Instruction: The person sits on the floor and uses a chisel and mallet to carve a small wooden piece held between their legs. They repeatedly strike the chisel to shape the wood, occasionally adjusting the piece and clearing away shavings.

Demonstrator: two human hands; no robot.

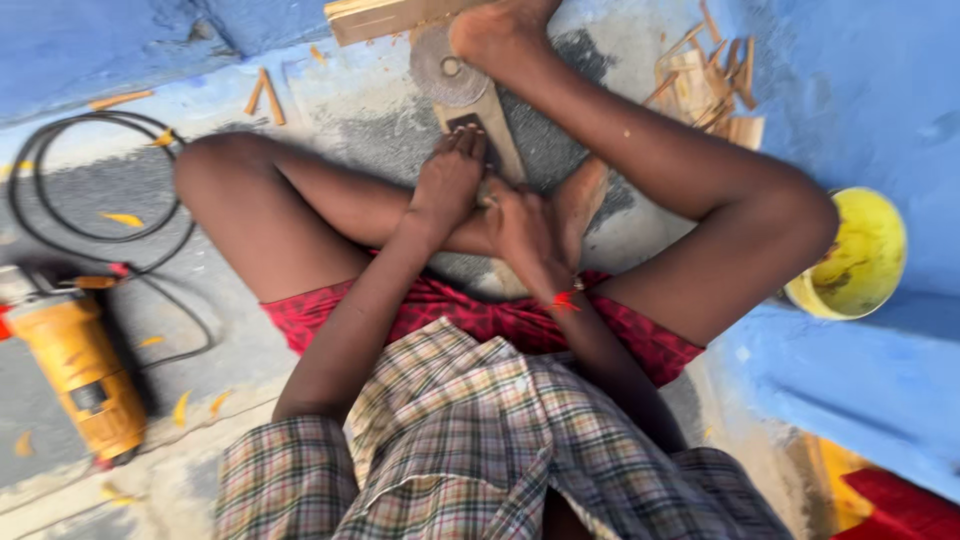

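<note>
while left hand (452, 180) presses flat, wooden strip (493, 125) runs lengthwise away; right hand (520, 225) grip unclear.

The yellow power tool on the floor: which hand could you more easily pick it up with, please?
Probably the left hand: the yellow power tool lies on the person's left; the right hand is farther away.

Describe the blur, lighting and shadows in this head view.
Head view: overall soft, motion-smeared; both hands, left hand and right hand, on the wooden piece lack crisp edges; daylight is even, shadows faint; the yellow power tool at the edge is blurred; no glare.
</note>
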